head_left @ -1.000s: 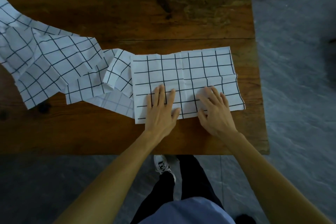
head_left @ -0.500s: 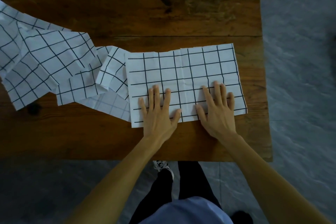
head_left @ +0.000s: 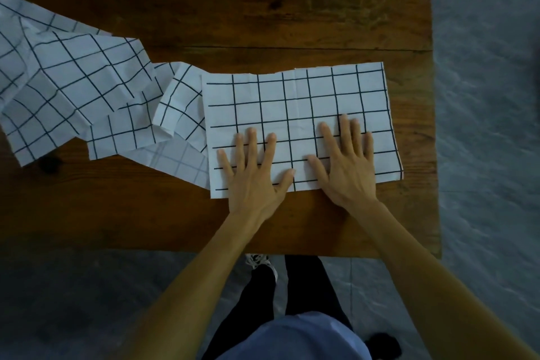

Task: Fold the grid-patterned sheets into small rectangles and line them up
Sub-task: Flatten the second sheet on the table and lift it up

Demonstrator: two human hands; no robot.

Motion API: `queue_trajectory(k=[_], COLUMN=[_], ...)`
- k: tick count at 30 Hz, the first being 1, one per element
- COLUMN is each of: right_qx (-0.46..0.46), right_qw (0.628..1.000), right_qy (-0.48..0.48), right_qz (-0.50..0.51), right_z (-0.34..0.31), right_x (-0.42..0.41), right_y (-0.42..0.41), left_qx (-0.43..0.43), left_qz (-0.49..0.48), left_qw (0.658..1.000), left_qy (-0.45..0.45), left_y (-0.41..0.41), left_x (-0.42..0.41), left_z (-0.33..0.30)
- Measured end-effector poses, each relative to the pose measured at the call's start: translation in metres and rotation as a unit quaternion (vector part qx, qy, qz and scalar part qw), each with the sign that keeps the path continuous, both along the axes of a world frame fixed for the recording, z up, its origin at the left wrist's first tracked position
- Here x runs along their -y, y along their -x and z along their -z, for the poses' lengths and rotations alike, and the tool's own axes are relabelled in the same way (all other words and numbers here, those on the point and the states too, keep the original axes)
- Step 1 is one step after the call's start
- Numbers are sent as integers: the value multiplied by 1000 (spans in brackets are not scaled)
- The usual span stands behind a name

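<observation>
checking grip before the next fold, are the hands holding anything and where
Nothing is gripped: left hand and right hand press flat on the folded sheet near its front edge.

My feed looks dim and bluish; the worktop (head_left: pixel 292 23) is brightest at its far right corner, the floor right of it smears, and its edges bow.

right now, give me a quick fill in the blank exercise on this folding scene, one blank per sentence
1. Both the left hand and the right hand lie ____ on the folded sheet.
2. The crumpled sheets lie to the ____ of the folded sheet.
3. The sheets rest on a ____ table.
4. The lines on the sheets form a ____ pattern.

Missing words: flat; left; wooden; grid
</observation>
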State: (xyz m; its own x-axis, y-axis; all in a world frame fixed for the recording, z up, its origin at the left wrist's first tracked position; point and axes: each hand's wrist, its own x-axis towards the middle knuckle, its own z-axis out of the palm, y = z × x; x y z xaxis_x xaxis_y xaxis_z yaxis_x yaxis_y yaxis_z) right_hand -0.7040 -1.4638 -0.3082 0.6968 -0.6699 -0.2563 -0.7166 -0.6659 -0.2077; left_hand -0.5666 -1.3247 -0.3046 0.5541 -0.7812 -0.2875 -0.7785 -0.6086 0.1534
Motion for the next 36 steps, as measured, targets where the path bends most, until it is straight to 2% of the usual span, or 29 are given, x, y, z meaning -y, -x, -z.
queue_trajectory(k=[6,11,16,23,26,31,33,36], right_qx=[2,18,1,-26,-21,7,-4,-9], right_qw=[1000,997,999,996,998,995,996,1000], right_qy=[0,-2,-16,-10,32,-16,-8,-15], right_qz=[6,-79,32,82,42,-95,-91,-20], right_z=[-5,-2,-1,-10,-17,-7,-1,-1], right_x=[-1,-19,6,28,13,-34,-33,-7], right_y=[-3,-30,2,31,9,-47,-42,-7], left_qx=[4,18,15,24,25,38,37,28], left_qz=[0,-2,3,-10,-9,-13,-12,-14], left_qw=[1000,1000,1000,999,999,999,999,999], left_qy=[0,-3,-13,-27,-21,-15,-13,-13], left_y=[0,0,-1,-24,-21,-19,-20,-20], left_x=[-1,-1,-3,-24,-23,-23,-23,-23], left_z=[0,2,1,-1,-1,2,2,2])
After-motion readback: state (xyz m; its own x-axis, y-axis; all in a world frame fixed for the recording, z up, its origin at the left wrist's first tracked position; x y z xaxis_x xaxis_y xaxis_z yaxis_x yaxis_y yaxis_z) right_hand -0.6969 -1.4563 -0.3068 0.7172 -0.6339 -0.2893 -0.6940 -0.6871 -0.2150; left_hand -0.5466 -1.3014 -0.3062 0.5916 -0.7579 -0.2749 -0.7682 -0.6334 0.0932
